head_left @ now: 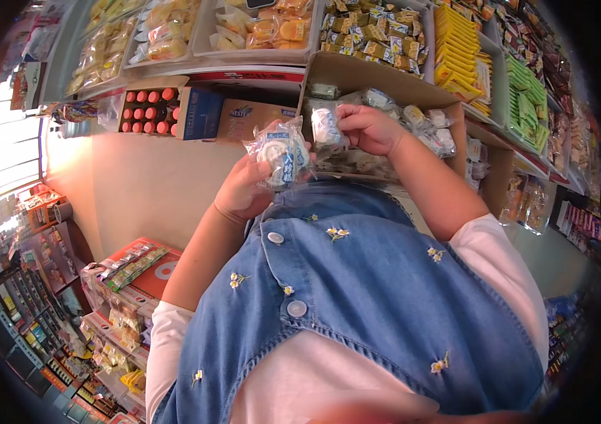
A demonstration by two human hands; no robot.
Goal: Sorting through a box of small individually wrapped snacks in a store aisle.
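My left hand [247, 185] is closed round a clear-wrapped snack pack [283, 154], a pale pastry-like piece under blue print, held in front of my body. A little to its right, my right hand [370, 129] pinches a similar small wrapped white snack [326, 127] by its edge. That second pack is just over the near left side of an open cardboard box [456, 116]. Inside the box lie several more clear-wrapped snacks [415, 117], partly hidden by my right hand and forearm.
Left of the box stand a brown carton [247, 116] and a box of red-capped bottles [151, 113]. Along the far side run bins of packaged snacks, with yellow packs [456, 53] and green packs [526, 102] at the right. A shelf with an orange-red top [156, 272] stands at the left.
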